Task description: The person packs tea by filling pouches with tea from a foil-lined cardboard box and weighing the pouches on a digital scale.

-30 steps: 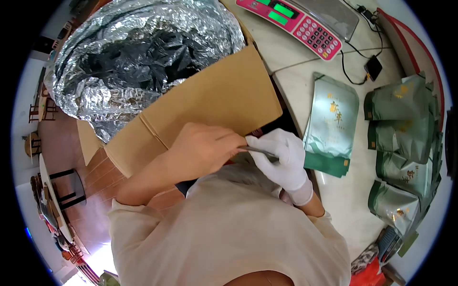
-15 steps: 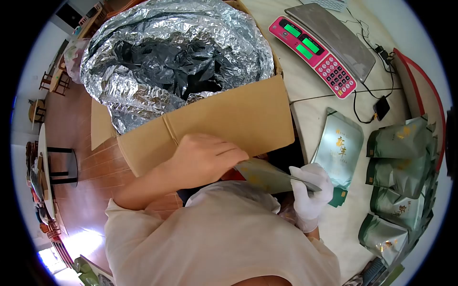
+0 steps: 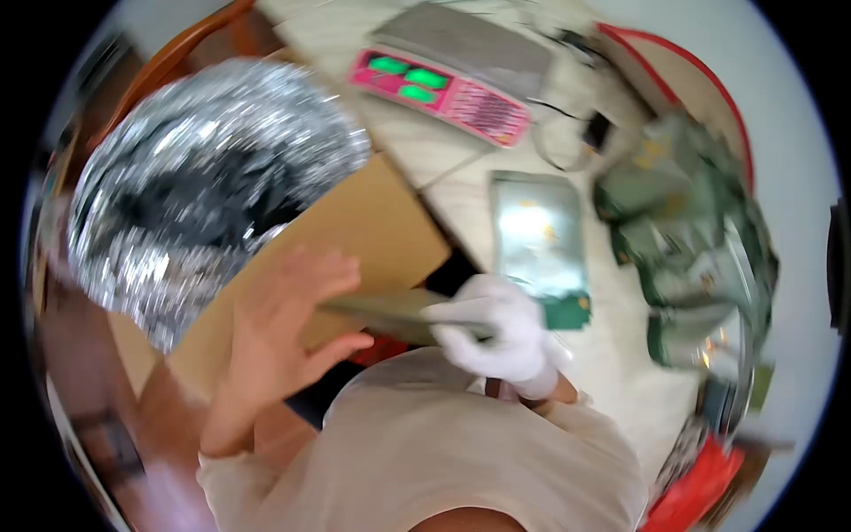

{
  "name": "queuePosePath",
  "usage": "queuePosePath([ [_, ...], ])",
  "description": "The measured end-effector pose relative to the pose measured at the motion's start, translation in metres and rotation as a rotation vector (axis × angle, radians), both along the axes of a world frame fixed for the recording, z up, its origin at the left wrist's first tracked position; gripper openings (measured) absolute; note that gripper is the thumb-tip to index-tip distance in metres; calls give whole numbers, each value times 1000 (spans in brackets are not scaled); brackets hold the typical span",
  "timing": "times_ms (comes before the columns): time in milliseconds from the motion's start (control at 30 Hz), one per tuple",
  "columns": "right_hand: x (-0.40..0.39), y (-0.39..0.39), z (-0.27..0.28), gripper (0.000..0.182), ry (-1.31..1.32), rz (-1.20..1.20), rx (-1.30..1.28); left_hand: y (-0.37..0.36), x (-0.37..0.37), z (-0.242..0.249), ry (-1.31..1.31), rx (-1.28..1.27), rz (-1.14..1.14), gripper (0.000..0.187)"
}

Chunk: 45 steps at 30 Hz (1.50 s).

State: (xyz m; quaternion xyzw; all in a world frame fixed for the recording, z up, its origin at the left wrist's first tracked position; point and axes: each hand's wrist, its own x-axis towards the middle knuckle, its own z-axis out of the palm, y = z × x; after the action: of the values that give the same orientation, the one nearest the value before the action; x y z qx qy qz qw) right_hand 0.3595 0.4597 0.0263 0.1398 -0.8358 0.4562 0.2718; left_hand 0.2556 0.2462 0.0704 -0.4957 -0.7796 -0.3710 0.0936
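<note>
Gripped by my right hand (image 3: 501, 328), which wears a white glove, is a green foil pouch (image 3: 390, 310) seen nearly edge-on. My left hand (image 3: 288, 324) is bare, its fingers spread beside the pouch's far end and blurred by motion. Behind that hand rises the flap of a cardboard box (image 3: 386, 208). Crumpled silver foil lining (image 3: 310, 111) fills the box, with dark plastic (image 3: 208, 199) inside it. Flat green pouches (image 3: 541, 244) lie stacked on the table just beyond my gloved hand.
A pink scale (image 3: 483, 111) with a grey platform and green displays stands at the back of the table (image 3: 612, 372). Several filled green pouches (image 3: 687, 230) crowd the right side by a red-edged panel (image 3: 709, 80). A red item (image 3: 696, 488) is at lower right.
My view has turned right, and everything is blurred. My left hand has let go of the pouch and spread its fingers; the right hand still grips it.
</note>
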Motion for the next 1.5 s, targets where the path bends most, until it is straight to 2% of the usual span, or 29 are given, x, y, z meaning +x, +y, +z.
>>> queuePosePath([
  [33, 1, -3, -3, 17, 57, -14, 26, 11, 5, -1, 99, -138, -41, 17],
  [67, 2, -6, -6, 18, 101, -12, -6, 9, 8, -8, -12, -203, -66, 18],
  [100, 5, 1, -6, 29, 139, 18, 69, 9, 10, -15, -118, -286, -89, 19],
  [200, 21, 7, -3, 30, 57, -12, 23, 28, 13, -7, -114, -208, -221, 22],
  [300, 35, 9, -11, 29, 47, -98, -25, 39, 14, -10, 54, -175, -282, 24],
  [467, 66, 19, 2, 24, 67, -163, -24, 58, 29, 11, 181, -308, -334, 21],
  [533, 77, 25, 7, 21, 112, -252, -140, 67, 19, 15, 240, -233, -354, 21],
  [567, 84, 28, 14, 11, 109, -325, -167, 69, 13, 16, 301, -154, -362, 21],
  [700, 118, 43, 29, 15, 99, -475, -56, 66, -1, 9, 331, -124, -346, 20],
  [733, 127, 45, 34, 14, 68, -567, -64, 65, -7, -1, 350, -143, -275, 15],
  [767, 141, 49, 32, 15, 13, -717, -214, 63, -9, -8, 367, -161, -201, 11],
  [800, 156, 55, 35, 18, 82, -879, -299, 63, -9, -10, 369, -161, -198, 11],
  [833, 171, 58, 36, 19, 128, -1079, -487, 66, -10, -11, 136, -74, -122, 11],
  [867, 181, 68, 37, 23, 280, -1204, -466, 67, -12, -12, -94, 14, -43, 14],
  [900, 191, 78, 39, 26, 426, -1334, -434, 66, -9, -12, -94, 10, -34, 14],
  [967, 209, 100, 44, 36, 496, -1403, -356, 64, 2, -14, -299, -87, -154, 18],
  [1067, 219, 139, 41, 35, 553, -1447, -250, 67, 6, -20, -284, -128, -187, 18],
  [1267, 222, 216, -1, 28, 613, -1385, -253, 56, 4, -29, -382, -163, -188, 14],
  [1300, 229, 238, -18, 29, 559, -1412, -120, 55, 4, -30, -385, -165, -182, 14],
  [1333, 228, 245, -23, 29, 502, -1435, 13, 53, 3, -31, -418, -173, -176, 14],
  [1367, 226, 248, -27, 31, 537, -1446, -147, 51, 3, -32, -453, -181, -171, 13],
  [1400, 223, 247, -22, 31, 528, -1441, -147, 51, 4, -35, -461, -183, -165, 13],
  [1467, 216, 242, -14, 33, 612, -1471, -79, 50, 5, -39, -445, -146, -166, 13],
  [1500, 226, 255, -24, 35, 576, -1589, 59, 49, 6, -40, -457, -151, -150, 13],
])
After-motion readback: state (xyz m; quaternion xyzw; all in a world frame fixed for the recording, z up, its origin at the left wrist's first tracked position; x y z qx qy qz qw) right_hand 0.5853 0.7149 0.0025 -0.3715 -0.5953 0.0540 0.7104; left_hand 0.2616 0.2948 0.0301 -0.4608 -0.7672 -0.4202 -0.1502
